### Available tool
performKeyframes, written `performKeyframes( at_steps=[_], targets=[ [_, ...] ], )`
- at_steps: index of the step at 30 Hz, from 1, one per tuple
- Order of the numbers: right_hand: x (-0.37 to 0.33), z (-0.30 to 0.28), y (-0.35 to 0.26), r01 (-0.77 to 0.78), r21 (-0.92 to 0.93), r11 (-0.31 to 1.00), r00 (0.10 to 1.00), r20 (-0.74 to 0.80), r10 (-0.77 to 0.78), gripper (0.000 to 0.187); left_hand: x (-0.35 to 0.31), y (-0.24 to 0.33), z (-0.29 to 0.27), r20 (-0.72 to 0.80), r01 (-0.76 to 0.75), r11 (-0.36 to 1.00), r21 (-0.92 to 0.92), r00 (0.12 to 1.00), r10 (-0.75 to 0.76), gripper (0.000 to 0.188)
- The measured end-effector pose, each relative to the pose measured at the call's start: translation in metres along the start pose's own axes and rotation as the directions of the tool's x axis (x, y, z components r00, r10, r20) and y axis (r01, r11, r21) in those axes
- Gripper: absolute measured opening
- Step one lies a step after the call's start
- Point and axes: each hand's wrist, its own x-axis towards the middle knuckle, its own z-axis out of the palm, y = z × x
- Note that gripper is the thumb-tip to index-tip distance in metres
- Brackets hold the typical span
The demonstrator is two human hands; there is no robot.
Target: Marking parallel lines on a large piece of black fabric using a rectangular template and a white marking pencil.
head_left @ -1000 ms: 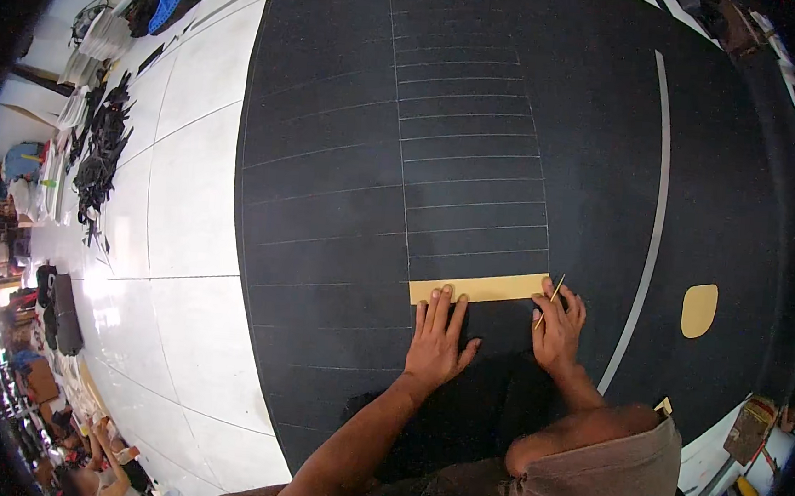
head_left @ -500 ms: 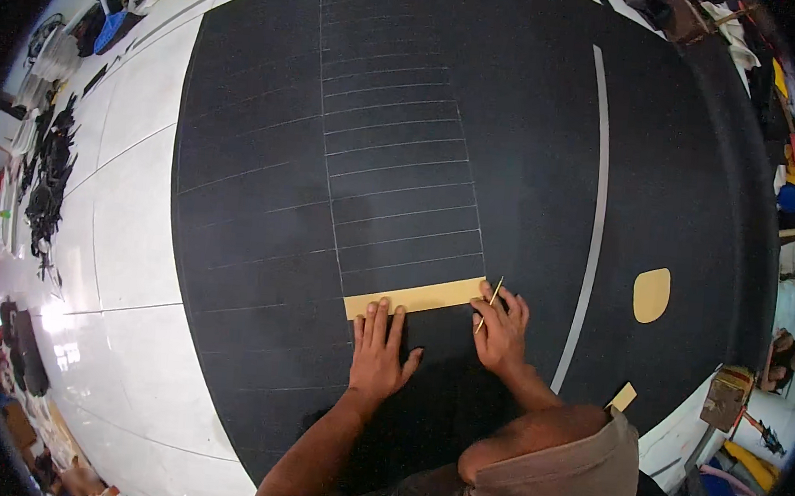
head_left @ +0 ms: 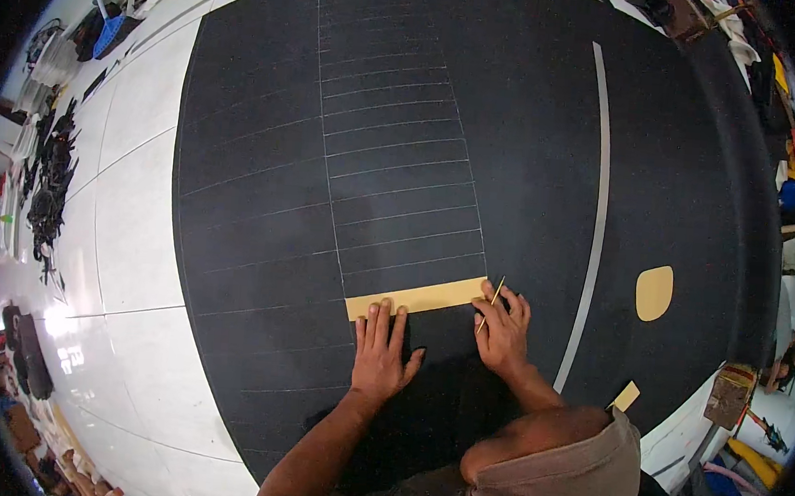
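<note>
Along the left side, black scraps (head_left: 49,196) are lying in a heap on a white tiled floor (head_left: 134,257). Next to the right, a broad black sheet (head_left: 538,212) is spreading flat, and pale lines (head_left: 327,156) are running across it like ladder rungs. Just below the nearest rung, a tan strip (head_left: 426,296) is lying flat on the sheet, slanting up slightly toward the right. The left hand (head_left: 377,362) is resting open, fingers extended, its fingertips pressing on the strip's lower edge in the left half. It is gripping nothing.

The strip is looking like thin card: probably light, fairly stiff along its length, and likely to bend or crease if pinched in the middle. It is probably sliding easily over the sheet unless pressed, so flat fingertips near both ends are seeming the best hold, with a short end suiting a lift. At its right end, the right hand (head_left: 502,334) is touching it while holding a slender yellow stick (head_left: 498,292) between the fingers; the stick is looking light and perhaps easily snapped.

Farther right, a long grey band (head_left: 602,189) is curving down the sheet, and beyond it a small tan piece (head_left: 626,396) and a rounded tan piece (head_left: 654,294) are lying apart.
</note>
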Motion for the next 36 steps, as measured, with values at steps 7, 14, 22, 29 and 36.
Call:
performKeyframes(
  at_steps=[7,14,22,29,36],
  targets=[
    [0.0,0.001,0.001,-0.013,-0.009,1.0,1.0,0.019,0.013,0.032,0.008,0.013,-0.018,0.1,0.013,0.992,0.126,0.995,-0.026,0.08],
    [0.008,-0.026,-0.011,-0.155,0.298,0.942,0.978,-0.085,0.188,0.029,0.037,0.021,-0.059,0.328,0.054,0.985,0.162,0.939,-0.105,0.07],
    [0.018,-0.026,-0.069,-0.203,0.747,0.633,0.973,0.228,0.043,0.025,0.109,-0.009,-0.076,0.718,0.161,0.986,-0.047,0.692,-0.079,0.071],
    [0.056,0.027,-0.108,0.139,0.718,0.682,0.948,0.103,-0.302,0.023,0.127,-0.03,-0.071,0.766,0.184,0.982,-0.043,0.637,-0.086,0.086],
    [0.056,0.053,-0.111,0.103,0.668,0.737,0.956,0.14,-0.259,0.021,0.127,-0.021,-0.079,0.754,0.26,0.965,-0.034,0.641,-0.146,0.092]
  ],
)
